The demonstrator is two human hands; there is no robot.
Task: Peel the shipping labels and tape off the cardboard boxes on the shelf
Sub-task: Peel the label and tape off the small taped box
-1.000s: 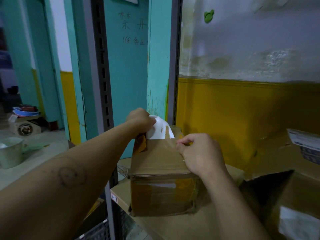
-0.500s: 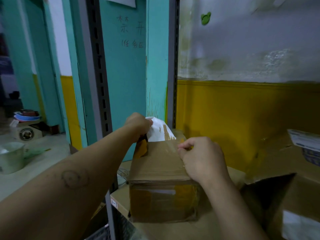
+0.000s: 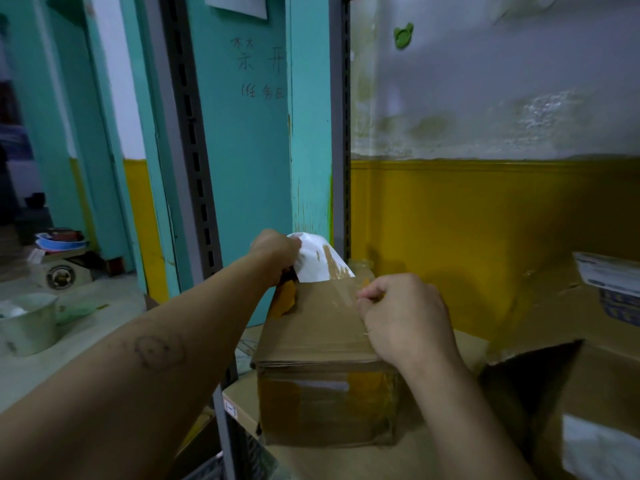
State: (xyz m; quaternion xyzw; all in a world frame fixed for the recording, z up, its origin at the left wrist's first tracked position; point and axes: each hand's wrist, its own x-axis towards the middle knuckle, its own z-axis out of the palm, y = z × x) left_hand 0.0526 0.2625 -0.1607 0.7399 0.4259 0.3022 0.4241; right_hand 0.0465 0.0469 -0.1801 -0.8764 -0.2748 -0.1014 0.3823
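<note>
A small cardboard box wrapped in clear tape stands on the shelf board at its left end. My left hand grips a white shipping label that curls up off the far part of the box top, its torn brown backing showing. On the right side of the box top, my right hand lies with thumb and forefinger pinched together at the clear tape; whether they hold its edge is too small to see.
Grey slotted shelf uprights rise left of the box. An open cardboard box with a white label stands at the right; another labelled box sits behind it. A metal bucket and a scale stand on the floor at left.
The label has come a little farther up off the box in my left hand. My right hand has stayed pinched at the tape.
</note>
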